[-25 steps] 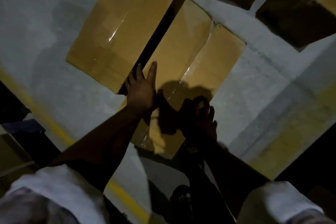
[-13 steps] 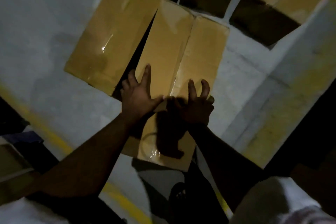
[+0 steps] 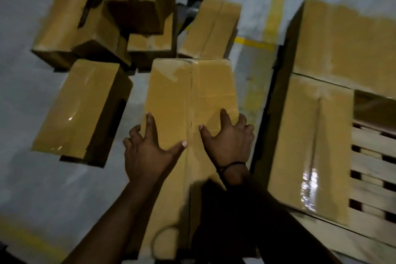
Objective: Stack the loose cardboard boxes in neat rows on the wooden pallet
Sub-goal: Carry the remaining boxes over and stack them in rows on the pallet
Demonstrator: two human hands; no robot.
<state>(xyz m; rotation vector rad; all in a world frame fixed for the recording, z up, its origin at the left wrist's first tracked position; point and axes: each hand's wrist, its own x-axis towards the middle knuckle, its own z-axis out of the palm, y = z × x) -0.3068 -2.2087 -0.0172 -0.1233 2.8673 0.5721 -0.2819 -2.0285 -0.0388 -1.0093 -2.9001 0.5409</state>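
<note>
Several loose cardboard boxes lie heaped on the grey floor at far left and top, with a single box lying apart, nearer. Next comes the left hand: thumb splayed across the top of the long box, forefinger straight along it, the other fingers hooked over its left edge. That long box sits in the middle, between the heap and the pallet, its tape seam running away from the person. Whether it rests on the floor or is already lifted I cannot tell. The right hand mirrors the left, thumb and forefinger on top, the other fingers wrapped over the right edge. To carry it well, I judge, keep both grips level, swing right, and set it flush against the placed boxes so the row stays straight. Those two lie end to end along the wooden pallet, with bare slats showing beyond. Every box is taped shut, so the contents are unseen.
</note>
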